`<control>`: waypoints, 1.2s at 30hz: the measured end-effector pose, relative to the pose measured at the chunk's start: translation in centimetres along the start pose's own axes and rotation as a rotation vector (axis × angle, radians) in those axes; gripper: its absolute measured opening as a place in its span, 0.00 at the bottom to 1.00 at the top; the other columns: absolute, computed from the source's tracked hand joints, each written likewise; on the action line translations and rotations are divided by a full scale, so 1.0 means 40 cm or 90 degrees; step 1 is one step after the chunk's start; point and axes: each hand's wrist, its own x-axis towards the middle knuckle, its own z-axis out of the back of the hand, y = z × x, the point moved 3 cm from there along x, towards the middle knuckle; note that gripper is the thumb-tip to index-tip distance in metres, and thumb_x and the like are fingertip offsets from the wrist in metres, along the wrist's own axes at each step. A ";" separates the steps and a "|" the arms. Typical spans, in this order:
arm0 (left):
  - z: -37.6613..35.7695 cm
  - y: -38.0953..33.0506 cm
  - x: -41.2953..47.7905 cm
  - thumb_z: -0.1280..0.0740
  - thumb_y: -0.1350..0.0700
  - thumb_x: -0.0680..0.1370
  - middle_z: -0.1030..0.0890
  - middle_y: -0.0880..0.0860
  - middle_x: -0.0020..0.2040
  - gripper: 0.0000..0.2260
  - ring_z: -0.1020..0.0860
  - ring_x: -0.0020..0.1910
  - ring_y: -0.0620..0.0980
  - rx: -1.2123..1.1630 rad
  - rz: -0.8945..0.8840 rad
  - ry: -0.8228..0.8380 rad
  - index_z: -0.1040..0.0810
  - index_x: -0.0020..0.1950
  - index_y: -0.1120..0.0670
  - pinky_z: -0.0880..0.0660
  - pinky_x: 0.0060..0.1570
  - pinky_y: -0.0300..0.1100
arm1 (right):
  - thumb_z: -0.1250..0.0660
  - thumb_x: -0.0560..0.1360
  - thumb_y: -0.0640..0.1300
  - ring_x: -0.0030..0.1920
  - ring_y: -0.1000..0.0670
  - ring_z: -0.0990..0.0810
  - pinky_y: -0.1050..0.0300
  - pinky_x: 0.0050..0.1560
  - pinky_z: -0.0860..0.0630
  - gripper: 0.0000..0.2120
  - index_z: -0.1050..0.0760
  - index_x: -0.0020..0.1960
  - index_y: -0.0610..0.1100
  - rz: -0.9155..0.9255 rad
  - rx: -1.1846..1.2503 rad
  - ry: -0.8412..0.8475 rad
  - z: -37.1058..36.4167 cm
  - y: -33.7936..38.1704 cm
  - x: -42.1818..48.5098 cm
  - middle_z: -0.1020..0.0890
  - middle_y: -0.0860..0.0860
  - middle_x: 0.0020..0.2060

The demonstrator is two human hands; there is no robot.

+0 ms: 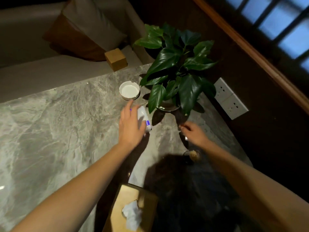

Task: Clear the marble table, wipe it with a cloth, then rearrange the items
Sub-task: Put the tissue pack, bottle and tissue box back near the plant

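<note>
Grey-veined marble table [50, 131] running diagonally through the view, lit at left and in deep shadow at right. Left hand [131, 125] laid over a small white plastic packet with a blue label [145, 119], fingers loosely curled around it — packet resting on the marble just below a round white ceramic ashtray [129, 90]. Right hand [194, 133] low over the shadowed part of the marble, fingers drawn in as if pinching something small; what, if anything, is between them cannot be told in the dark. Leafy green plant in a clear glass vessel [175, 71] standing at the far right of the table, beside the ashtray and close to both hands. Light wooden tissue box with a white tissue sticking out [132, 210] at the near edge. Small dark glass with something pale inside [191, 156] under the right forearm — blurred. Small wooden cube [115, 59] on the beige sofa seat beyond the table.
</note>
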 end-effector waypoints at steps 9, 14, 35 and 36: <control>-0.297 -0.139 -0.209 0.37 0.54 0.78 0.26 0.53 0.39 0.10 0.28 0.38 0.50 -0.278 0.246 0.550 0.26 0.55 0.58 0.32 0.44 0.45 | 0.45 0.81 0.56 0.40 0.48 0.22 0.54 0.42 0.26 0.16 0.24 0.50 0.47 -0.187 0.199 0.062 -0.005 -0.146 -0.189 0.21 0.48 0.41; -0.363 -0.211 -0.252 0.42 0.57 0.81 0.26 0.53 0.44 0.13 0.29 0.36 0.45 -0.451 0.394 0.523 0.30 0.64 0.61 0.31 0.35 0.35 | 0.44 0.82 0.51 0.36 0.52 0.24 0.60 0.33 0.28 0.10 0.28 0.50 0.48 -0.206 0.331 0.041 -0.067 -0.179 -0.211 0.21 0.45 0.42; -0.113 -0.107 -0.097 0.37 0.55 0.79 0.28 0.59 0.67 0.23 0.27 0.61 0.53 -0.266 0.348 0.360 0.36 0.73 0.59 0.30 0.54 0.38 | 0.36 0.73 0.48 0.48 0.46 0.22 0.50 0.50 0.24 0.12 0.25 0.57 0.48 0.018 0.057 -0.217 0.103 -0.036 -0.098 0.24 0.50 0.53; -0.083 -0.079 -0.111 0.36 0.54 0.78 0.26 0.59 0.64 0.23 0.26 0.58 0.52 -0.250 0.351 0.358 0.35 0.72 0.59 0.29 0.50 0.36 | 0.36 0.75 0.44 0.45 0.47 0.22 0.50 0.48 0.24 0.09 0.24 0.54 0.48 0.071 0.062 -0.199 0.098 -0.003 -0.108 0.22 0.50 0.49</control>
